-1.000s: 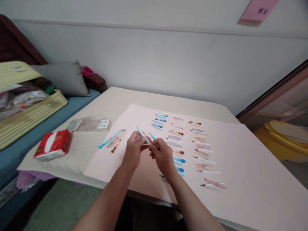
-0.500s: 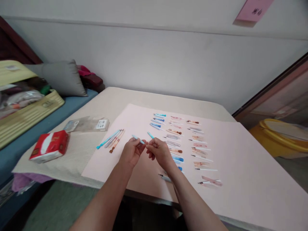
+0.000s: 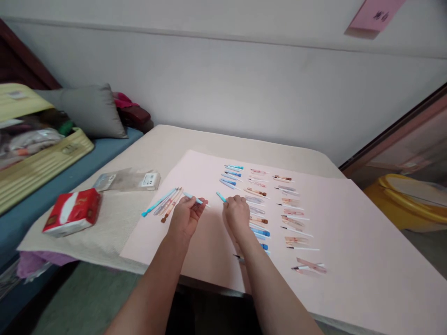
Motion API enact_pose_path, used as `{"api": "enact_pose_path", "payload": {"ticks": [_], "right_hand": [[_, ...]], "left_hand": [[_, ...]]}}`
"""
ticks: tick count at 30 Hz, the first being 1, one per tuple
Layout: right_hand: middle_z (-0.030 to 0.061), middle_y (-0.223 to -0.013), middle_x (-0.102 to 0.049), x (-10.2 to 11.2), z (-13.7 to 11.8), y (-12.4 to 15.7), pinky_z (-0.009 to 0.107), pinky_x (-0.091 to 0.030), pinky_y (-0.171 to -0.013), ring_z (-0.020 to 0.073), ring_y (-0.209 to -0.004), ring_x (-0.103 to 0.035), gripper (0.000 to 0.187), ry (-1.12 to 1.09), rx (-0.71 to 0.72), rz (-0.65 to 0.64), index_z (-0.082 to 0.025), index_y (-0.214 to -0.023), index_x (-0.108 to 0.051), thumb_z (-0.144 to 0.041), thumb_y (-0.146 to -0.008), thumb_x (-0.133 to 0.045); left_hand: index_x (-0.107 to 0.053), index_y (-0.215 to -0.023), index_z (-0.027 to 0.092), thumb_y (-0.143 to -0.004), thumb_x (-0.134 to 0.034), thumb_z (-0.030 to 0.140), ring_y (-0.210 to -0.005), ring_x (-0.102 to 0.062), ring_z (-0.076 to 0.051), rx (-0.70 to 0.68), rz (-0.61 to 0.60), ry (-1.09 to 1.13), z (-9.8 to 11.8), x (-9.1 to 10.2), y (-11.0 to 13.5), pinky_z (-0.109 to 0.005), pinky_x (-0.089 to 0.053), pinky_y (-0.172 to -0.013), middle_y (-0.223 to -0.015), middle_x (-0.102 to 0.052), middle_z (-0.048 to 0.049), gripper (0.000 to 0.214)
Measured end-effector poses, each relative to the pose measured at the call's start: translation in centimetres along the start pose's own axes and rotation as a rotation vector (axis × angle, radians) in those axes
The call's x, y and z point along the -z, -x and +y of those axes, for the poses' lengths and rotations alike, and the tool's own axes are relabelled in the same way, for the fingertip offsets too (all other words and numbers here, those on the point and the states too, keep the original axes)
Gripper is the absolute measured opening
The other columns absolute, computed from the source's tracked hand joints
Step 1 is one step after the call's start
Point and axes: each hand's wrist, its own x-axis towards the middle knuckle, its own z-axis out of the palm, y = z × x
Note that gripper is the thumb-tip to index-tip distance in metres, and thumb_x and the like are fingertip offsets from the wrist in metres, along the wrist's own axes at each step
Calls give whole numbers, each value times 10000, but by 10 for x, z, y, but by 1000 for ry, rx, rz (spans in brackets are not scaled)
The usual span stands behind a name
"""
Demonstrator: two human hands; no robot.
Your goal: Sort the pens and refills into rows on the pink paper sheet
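My left hand (image 3: 186,215) pinches a slim pale-blue pen barrel (image 3: 193,198), held tilted above the pink sheet. A thin white rod pokes out at its right end, past my fingertips. Lower over the sheet, my right hand (image 3: 237,211) has its fingers closed around a turquoise pen part (image 3: 220,197), whose tip sticks out to the upper left. The rest of that part is hidden under the hand. To the left lies a small bunch of pens (image 3: 164,203) in turquoise, clear and brown. Pen pieces (image 3: 258,231) in blue and brown lie partly behind my right wrist.
Rows of pen parts and thin refills (image 3: 293,223) cover the sheet's middle right. Left of the pink sheet (image 3: 363,251) are a red tissue pack (image 3: 73,211) and a clear plastic packet (image 3: 127,180). A yellow bin (image 3: 408,202) stands at right.
My hands have moved apart. The right hand has gone right and down towards the sheet with the turquoise part; the left has shifted slightly left with the pale-blue barrel.
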Motion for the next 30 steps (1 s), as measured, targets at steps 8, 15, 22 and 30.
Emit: {"api": "enact_pose_path", "payload": {"ticks": [8,15,22,30], "right_hand": [[136,-859,-597,-6,-17,-1,314,-339,-682,230,-838,-512,157,10,35,-52,-116,-852,-614,-120,-834,-458],[29,-853,-583,50,-17,16,239,-324,-624,149,-745,-529,141,-333,198,-17,-198,-939,-539,-229,-903,-406],[14,-822,-571,67,-21,36,243,-264,-554,137,-705,-519,152,-288,309,-28,-214,-872,-553,-183,-892,-405],[11,-788,-557,69,-18,36,263,-200,-526,130,-660,-492,143,-198,303,-42,-202,-827,-542,-165,-879,-414]], "left_hand": [[-504,-673,118,-782,-518,27,-671,-655,-155,-4,41,16,6,6,-4,-230,-565,-591,-695,-634,-94,143],[-506,-735,119,-796,-492,18,-651,-651,-145,-65,129,84,23,12,-13,-212,-557,-572,-679,-619,-79,119],[-517,-808,131,-799,-507,40,-683,-653,-149,-145,74,36,20,8,-7,-234,-558,-625,-698,-612,-66,92],[-504,-787,140,-793,-518,47,-669,-653,-148,-156,69,-40,18,-1,-1,-230,-550,-613,-706,-614,-62,94]]}}
